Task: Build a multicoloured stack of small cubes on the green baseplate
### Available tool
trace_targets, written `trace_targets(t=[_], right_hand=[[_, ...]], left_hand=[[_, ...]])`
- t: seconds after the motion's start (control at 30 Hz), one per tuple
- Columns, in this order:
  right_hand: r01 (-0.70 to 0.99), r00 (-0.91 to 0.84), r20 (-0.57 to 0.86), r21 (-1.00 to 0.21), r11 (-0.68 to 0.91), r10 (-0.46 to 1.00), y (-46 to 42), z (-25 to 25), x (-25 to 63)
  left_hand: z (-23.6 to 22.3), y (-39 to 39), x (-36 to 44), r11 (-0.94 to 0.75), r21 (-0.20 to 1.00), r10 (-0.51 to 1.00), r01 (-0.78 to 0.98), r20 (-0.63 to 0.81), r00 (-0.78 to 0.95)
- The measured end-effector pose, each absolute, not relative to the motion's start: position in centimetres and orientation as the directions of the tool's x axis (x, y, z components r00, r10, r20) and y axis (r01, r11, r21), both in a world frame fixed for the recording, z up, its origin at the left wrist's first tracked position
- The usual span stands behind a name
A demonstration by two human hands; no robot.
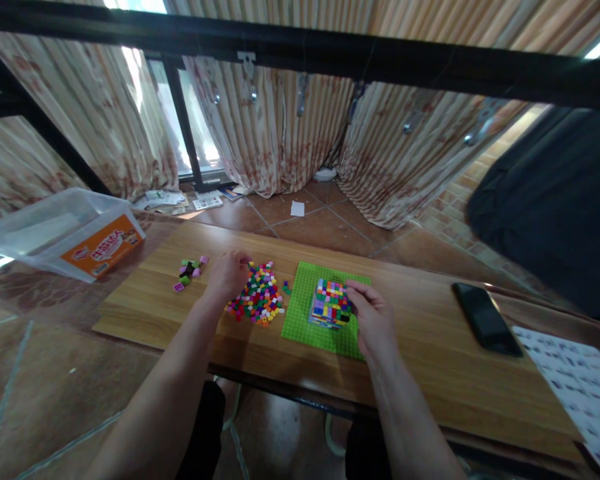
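My left hand (230, 275) is at the upper left edge of a pile of small coloured toy bricks (257, 293). Its fingers are curled together, with a pink brick beside the tips; what they hold, if anything, is hidden. A block built of many coloured bricks (329, 305) stands on a green studded baseplate (300, 327). My right hand (373, 313) is at the block's right side, its thumb and forefinger pinched together by the upper right corner. Whether a small brick is between them is too small to tell.
Several pink, green and black bricks (189, 271) lie left of the pile on the wooden table (280, 360). A clear plastic box (55, 233) with an orange label is at the far left. Rightward lie a black phone (486, 319) and a printed sheet (575, 380).
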State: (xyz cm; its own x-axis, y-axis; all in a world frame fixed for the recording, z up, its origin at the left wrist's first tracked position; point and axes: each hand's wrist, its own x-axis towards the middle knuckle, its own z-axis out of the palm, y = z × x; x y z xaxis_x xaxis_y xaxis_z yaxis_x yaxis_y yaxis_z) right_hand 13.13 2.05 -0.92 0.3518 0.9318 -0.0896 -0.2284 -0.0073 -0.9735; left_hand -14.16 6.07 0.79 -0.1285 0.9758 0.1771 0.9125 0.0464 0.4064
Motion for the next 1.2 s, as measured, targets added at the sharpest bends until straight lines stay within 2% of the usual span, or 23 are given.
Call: trace_targets(t=[0.1, 0.17, 0.3, 0.43, 0.77, 1.2], right_hand=[[-0.229, 0.358, -0.082, -0.973, 0.002, 0.93, 2.1, -0.8, 12.9], [-0.237, 0.357, -0.083, -0.971, 0.005, 0.93, 2.1, -0.8, 12.8], [-0.268, 0.361, -0.086, -0.963, 0.015, 0.929, 2.3, -0.7, 12.6], [-0.28, 0.35, -0.086, -0.96, 0.017, 0.933, 2.3, -0.5, 12.6], [-0.282, 0.275, -0.089, -0.959, -0.008, 0.957, 2.5, -0.6, 12.8], [-0.268, 0.301, -0.075, -0.963, 0.009, 0.951, 2.7, -0.9, 12.9]], left_hand=[[2.1, 5.3, -12.8, -0.114, 0.606, 0.967, 0.787, 0.248, -0.052], [3.1, 4.5, -11.0, -0.263, 0.687, 0.941, 0.678, 0.337, 0.023], [4.8, 2.5, -6.4, -0.518, 0.662, 0.853, 0.542, 0.447, 0.27], [4.8, 1.2, -3.1, -0.662, 0.573, 0.748, 0.482, 0.478, 0.459], [3.1, 1.2, -1.8, -0.719, 0.387, 0.692, 0.577, 0.473, 0.545], [2.5, 1.1, -1.1, -0.67, 0.458, 0.731, 0.584, 0.546, 0.41]])
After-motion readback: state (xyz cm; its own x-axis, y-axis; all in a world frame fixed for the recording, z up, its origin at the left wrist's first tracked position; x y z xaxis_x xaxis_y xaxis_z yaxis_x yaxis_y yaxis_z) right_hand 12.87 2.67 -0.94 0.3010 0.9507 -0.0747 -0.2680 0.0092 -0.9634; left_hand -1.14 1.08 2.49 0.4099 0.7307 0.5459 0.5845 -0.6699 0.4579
